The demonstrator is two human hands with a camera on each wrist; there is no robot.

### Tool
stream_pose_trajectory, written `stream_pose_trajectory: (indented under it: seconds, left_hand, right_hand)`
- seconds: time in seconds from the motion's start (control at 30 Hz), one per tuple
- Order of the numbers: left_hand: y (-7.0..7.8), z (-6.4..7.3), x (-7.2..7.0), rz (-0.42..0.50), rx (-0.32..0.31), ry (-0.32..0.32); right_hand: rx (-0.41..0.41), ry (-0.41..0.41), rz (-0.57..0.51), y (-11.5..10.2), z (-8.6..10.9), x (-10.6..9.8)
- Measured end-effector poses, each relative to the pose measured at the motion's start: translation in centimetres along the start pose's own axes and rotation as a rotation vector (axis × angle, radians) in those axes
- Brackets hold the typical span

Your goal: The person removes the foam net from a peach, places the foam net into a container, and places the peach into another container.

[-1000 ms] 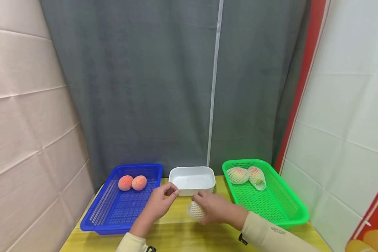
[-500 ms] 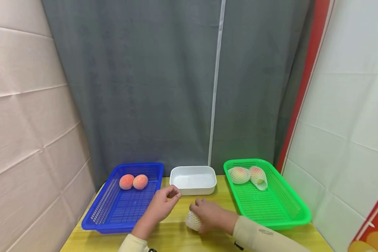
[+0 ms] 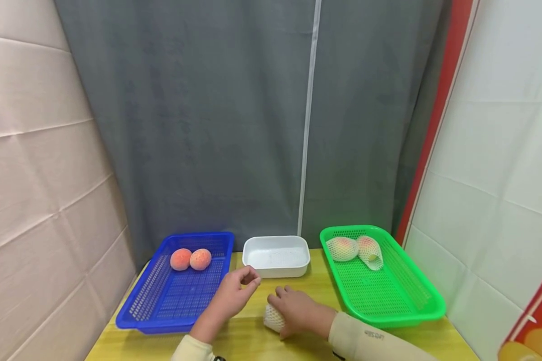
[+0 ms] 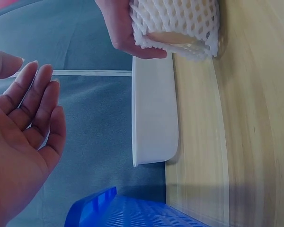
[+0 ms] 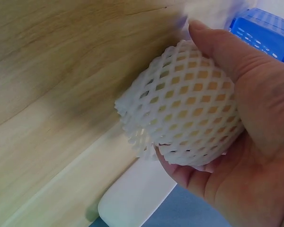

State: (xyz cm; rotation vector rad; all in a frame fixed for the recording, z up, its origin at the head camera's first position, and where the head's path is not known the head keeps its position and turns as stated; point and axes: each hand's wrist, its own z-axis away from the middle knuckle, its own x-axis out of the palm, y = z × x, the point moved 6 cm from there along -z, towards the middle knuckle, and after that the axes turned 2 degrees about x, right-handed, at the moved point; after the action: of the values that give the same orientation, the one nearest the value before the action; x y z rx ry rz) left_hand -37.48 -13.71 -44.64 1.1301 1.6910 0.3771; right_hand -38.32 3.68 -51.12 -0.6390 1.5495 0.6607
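In the right wrist view, a fruit in a white foam net (image 5: 189, 104) sits in my right hand (image 5: 265, 127), gripped between thumb and fingers. Most of the fruit is hidden by the net, and its pale yellow skin shows through the holes. The head view has this hand (image 3: 298, 308) low at the table's middle, in front of the white tray (image 3: 276, 271). My left hand (image 3: 235, 291) hovers to its left, apart from the fruit. Seen from the left wrist, the left hand (image 4: 26, 123) holds nothing, its fingers loosely bent.
On the left, a blue basket (image 3: 171, 306) holds two peaches (image 3: 190, 259). A green basket (image 3: 388, 296) on the right contains two net-wrapped fruits (image 3: 356, 250). The wooden table (image 3: 253, 346) backs onto a grey curtain (image 3: 208, 125).
My right hand has come down toward the table with the netted fruit and shifted slightly left. The left hand has barely moved.
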Motion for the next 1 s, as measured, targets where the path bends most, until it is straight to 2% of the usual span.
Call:
stream_pose_trajectory:
  seconds: [0.1, 0.2, 0.3, 0.47, 0.63, 0.77, 0.9, 1.0]
  left_hand:
    - [0.1, 0.0, 0.0, -0.009, 0.007, 0.001]
    - [0.3, -0.1, 0.3, -0.004, 0.028, -0.028]
    - [0.5, 0.0, 0.8, 0.006, 0.069, -0.070]
    - [0.5, 0.3, 1.5, 0.015, 0.091, -0.108]
    - [0.6, 0.6, 1.7, 0.043, 0.070, -0.113]
    - [0.6, 1.0, 1.9, 0.089, 0.041, -0.102]
    - [0.4, 1.3, 2.0, 0.120, 0.007, -0.094]
    - [0.1, 1.5, 2.0, 0.123, -0.014, -0.093]
  right_hand:
    - [0.005, 0.015, 0.034, 0.0, 0.1, -0.1]
    - [0.007, 0.021, 0.061, 0.0, 0.3, -0.2]
    - [0.018, 0.019, 0.013, 0.2, 0.6, -0.4]
    - [0.075, 0.025, -0.222, 1.2, 1.7, -0.8]
    - [0.166, 0.056, -0.496, 2.6, 3.2, -1.6]
    - [0.222, 0.112, -0.701, 3.7, 4.7, -2.6]
    - [0.233, 0.168, -0.804, 4.7, 6.0, -3.3]
    - [0.229, 0.187, -0.835, 5.1, 6.6, -3.3]
